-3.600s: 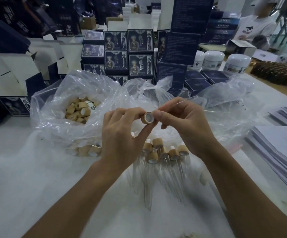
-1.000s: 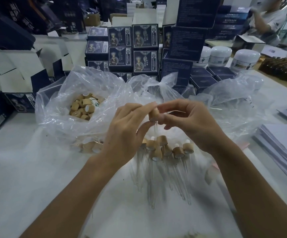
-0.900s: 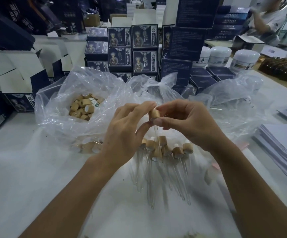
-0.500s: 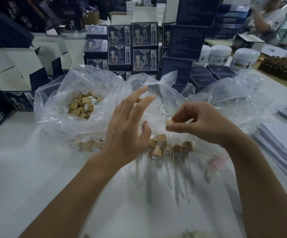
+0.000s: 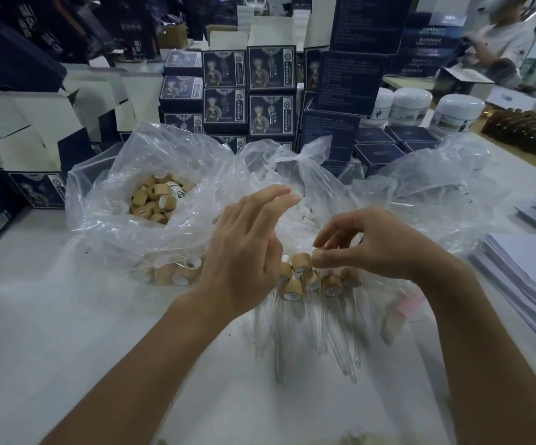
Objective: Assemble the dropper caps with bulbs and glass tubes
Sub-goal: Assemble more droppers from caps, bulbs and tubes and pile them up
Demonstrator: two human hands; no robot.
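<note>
My right hand (image 5: 377,248) pinches the tan cap of an assembled dropper (image 5: 318,252) between thumb and fingertips, low over a row of several finished droppers (image 5: 311,284) whose glass tubes point toward me on the white table. My left hand (image 5: 247,252) hovers just left of that row with fingers relaxed and spread, holding nothing. A clear plastic bag (image 5: 106,200) at centre left holds a heap of loose tan caps (image 5: 159,199). More loose caps (image 5: 172,273) lie under the plastic near my left hand. White bulbs (image 5: 302,210) show inside the bag behind my hands.
Dark blue printed boxes (image 5: 244,91) are stacked behind the bags, with open cartons (image 5: 35,130) at the left. White jars (image 5: 411,107) and brown bottles (image 5: 526,130) stand at the back right. Paper stacks (image 5: 526,284) lie at the right. A person sits in the far right corner.
My left hand let go of the dropper and drew back, opening its fingers. My right hand carried the assembled dropper down to the row of finished ones.
</note>
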